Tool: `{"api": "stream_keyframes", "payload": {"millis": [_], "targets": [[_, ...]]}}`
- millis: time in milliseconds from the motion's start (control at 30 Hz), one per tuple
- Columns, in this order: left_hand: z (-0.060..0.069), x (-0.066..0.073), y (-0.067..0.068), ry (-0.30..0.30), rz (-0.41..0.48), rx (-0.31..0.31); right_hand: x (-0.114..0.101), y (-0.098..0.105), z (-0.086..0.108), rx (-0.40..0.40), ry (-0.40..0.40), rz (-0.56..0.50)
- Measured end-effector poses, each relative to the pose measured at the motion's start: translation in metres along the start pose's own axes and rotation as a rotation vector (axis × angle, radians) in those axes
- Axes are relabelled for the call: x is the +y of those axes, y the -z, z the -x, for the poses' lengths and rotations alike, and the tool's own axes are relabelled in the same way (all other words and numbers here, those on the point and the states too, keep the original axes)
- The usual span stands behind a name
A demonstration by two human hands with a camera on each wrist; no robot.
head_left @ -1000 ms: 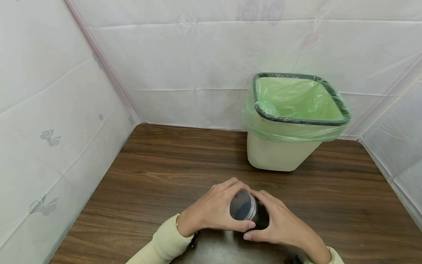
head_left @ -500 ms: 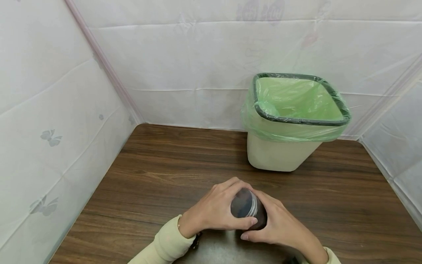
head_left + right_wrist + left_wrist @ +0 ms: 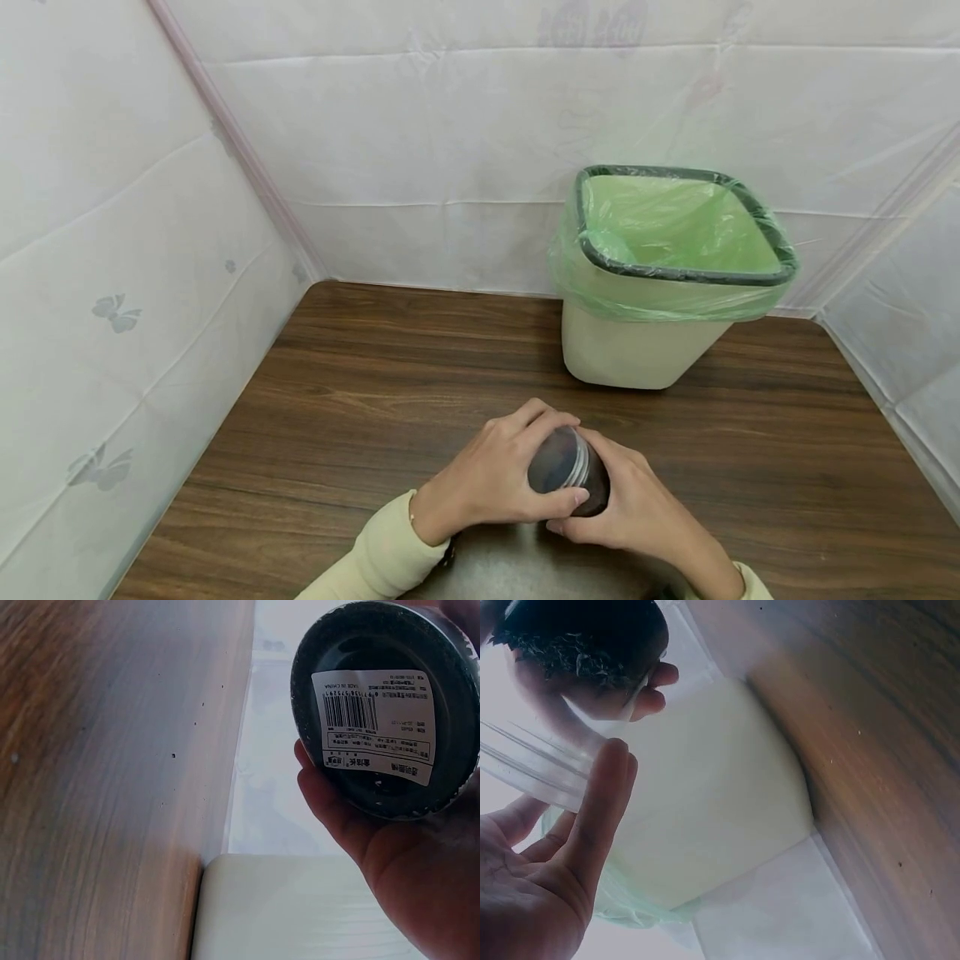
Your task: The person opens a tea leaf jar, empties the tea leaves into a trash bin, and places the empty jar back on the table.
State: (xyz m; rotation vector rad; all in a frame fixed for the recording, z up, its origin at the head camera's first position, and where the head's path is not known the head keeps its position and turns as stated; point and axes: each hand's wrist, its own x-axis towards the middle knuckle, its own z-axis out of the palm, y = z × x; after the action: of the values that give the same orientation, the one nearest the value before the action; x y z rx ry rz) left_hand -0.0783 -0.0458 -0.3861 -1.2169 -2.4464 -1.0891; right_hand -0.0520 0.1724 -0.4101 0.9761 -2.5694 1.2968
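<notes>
Between both hands, above the table, a clear jar (image 3: 597,487) with dark contents tilts with its lid to the left. My left hand (image 3: 498,475) grips the transparent ridged lid (image 3: 553,461), thumb in front and fingers behind. The jar's body is held in my right hand (image 3: 647,504), thumb on the near side. In the left wrist view, dark shredded-looking contents (image 3: 592,637) lie at the base end, and clear space shows near the lid. The right wrist view faces the jar's base, which bears a white barcode label (image 3: 375,727). Whether the lid is loose cannot be told.
A cream bin (image 3: 637,350) with a dark rim and green bag liner (image 3: 675,225) stands at the back right of the brown wooden table (image 3: 360,392). White sheeting (image 3: 420,150) encloses the back and sides.
Both hands keep their hold on the jar. The left hand has shifted slightly right with the lid, and the right hand and jar body have turned and risen a little.
</notes>
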Motion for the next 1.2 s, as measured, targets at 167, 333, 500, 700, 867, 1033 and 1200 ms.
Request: {"api": "stream_keyframes", "payload": {"millis": [167,333,500,700,867,1033,1200], "targets": [[-0.001,0.001,0.000,-0.040,-0.043,0.016,-0.001,0.001,0.000,0.002,-0.009,-0.010],[-0.002,0.002,0.000,-0.086,-0.094,0.037,-0.002,0.001,0.000,0.009,-0.006,-0.015],[-0.003,0.001,-0.001,-0.167,-0.135,0.063,-0.002,0.002,0.000,-0.013,-0.011,-0.073],[-0.005,0.004,0.001,-0.262,-0.100,0.074,-0.001,0.006,0.001,-0.047,0.009,-0.148],[-0.007,0.006,0.002,-0.366,-0.083,0.085,0.002,0.009,0.001,-0.087,0.045,-0.225],[-0.010,0.011,0.004,-0.460,-0.061,0.070,0.003,0.010,-0.001,-0.136,0.136,-0.323],[-0.013,0.020,0.007,-0.556,-0.007,0.080,0.003,0.010,-0.005,-0.233,0.258,-0.459]]}}
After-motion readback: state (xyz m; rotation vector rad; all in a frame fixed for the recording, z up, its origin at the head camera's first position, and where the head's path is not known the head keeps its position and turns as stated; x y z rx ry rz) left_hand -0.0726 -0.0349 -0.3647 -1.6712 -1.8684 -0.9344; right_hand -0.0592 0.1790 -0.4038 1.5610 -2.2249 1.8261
